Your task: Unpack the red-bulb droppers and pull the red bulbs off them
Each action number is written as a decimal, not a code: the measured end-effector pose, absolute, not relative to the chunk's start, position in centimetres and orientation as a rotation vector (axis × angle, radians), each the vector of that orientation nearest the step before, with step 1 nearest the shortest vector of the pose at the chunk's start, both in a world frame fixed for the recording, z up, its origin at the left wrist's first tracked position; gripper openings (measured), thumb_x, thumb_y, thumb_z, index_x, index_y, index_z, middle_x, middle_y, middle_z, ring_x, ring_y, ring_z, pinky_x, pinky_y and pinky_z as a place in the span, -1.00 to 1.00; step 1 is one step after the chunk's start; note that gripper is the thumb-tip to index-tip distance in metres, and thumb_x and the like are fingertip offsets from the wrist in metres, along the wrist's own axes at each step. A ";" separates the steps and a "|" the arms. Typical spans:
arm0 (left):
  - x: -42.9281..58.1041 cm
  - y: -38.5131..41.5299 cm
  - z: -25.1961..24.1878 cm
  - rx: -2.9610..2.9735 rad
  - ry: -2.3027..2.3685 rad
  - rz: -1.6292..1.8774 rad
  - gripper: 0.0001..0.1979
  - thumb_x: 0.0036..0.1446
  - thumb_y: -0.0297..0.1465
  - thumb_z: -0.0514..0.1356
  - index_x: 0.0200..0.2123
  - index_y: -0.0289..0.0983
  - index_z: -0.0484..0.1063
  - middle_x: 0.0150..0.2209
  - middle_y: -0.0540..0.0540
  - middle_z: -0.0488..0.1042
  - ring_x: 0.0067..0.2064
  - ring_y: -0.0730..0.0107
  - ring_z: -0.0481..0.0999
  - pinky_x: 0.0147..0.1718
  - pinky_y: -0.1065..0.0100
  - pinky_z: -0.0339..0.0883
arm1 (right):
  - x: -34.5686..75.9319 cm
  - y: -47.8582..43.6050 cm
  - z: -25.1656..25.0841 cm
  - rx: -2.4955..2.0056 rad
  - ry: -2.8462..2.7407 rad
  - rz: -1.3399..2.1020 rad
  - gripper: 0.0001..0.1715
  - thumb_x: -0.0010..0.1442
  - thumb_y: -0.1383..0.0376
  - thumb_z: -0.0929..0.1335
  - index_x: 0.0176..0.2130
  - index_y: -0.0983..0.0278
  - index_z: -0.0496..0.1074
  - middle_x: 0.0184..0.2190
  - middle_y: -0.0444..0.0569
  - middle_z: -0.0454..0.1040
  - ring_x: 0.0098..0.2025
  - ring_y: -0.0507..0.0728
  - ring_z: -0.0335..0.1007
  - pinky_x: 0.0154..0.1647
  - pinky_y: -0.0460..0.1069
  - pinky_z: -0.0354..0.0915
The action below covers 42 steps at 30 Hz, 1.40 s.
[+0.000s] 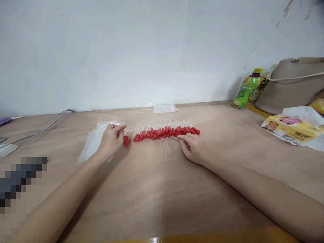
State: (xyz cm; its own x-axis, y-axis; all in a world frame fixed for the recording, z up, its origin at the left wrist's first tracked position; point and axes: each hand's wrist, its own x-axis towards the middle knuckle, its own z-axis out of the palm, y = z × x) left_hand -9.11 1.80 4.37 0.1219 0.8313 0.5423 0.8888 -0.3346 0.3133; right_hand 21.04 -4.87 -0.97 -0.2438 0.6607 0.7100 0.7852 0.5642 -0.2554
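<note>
Two hands (111, 139) (194, 148) — one red-tipped row (167, 132)

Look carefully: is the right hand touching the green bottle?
No, the right hand is at the red-tipped sticks, apart from the green bottle.

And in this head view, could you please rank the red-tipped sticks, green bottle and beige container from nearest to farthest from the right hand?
Measured from the right hand:
1. Red-tipped sticks: in a row right by the fingertips.
2. Green bottle: farther back and right, near the wall.
3. Beige container: right of the bottle.
</note>
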 end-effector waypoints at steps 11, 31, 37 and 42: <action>-9.9 2.9 1.8 -2.349 -1.559 -0.783 -0.70 0.07 -0.32 0.00 -0.26 -0.29 0.48 -0.38 -0.15 0.44 -0.31 0.22 0.40 -0.27 0.23 0.29 | 20.0 -4.8 -1.5 -1.195 -1.967 -0.169 -0.80 0.11 0.39 0.22 -0.32 0.29 0.41 -0.46 -0.03 0.40 -0.43 0.05 0.30 -0.38 -0.06 0.18; -8.4 2.0 1.5 -2.237 -1.619 -0.634 -0.67 0.11 -0.19 0.01 -0.41 -0.28 0.45 0.03 -0.30 0.24 0.10 -0.12 0.08 -0.07 -0.10 0.03 | 18.4 -5.9 -0.6 -1.360 -1.657 0.428 -0.66 0.04 0.18 0.33 -0.21 0.33 0.41 -0.54 -0.11 0.47 -0.60 0.00 0.30 -0.55 -0.09 0.25; -8.4 1.9 1.9 -2.148 -1.641 -0.757 -0.69 0.12 -0.23 0.00 -0.41 -0.29 0.43 0.02 -0.32 0.26 0.09 -0.12 0.10 -0.09 -0.12 0.03 | 18.8 -5.0 -1.8 -1.274 -1.635 0.359 -0.73 0.07 0.23 0.30 -0.22 0.30 0.39 -0.48 -0.06 0.47 -0.50 0.04 0.36 -0.50 -0.06 0.31; -7.4 0.6 2.4 -2.087 -1.505 -0.829 -0.76 0.13 -0.30 0.03 -0.38 -0.31 0.42 0.05 -0.32 0.22 0.11 -0.13 0.08 -0.06 -0.13 -0.03 | 19.6 -4.8 -1.1 -1.129 -1.732 -0.003 -0.74 0.09 0.30 0.29 -0.17 0.27 0.38 -0.28 0.04 0.44 -0.21 0.15 0.38 -0.20 0.07 0.35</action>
State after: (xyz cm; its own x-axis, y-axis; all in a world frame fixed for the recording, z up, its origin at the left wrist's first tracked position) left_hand -7.42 0.61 2.44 0.2300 0.6891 0.6872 0.9492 -0.3146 -0.0022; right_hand 19.63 -4.83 -1.06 -0.0364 0.6739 0.7380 0.6767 0.5600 -0.4780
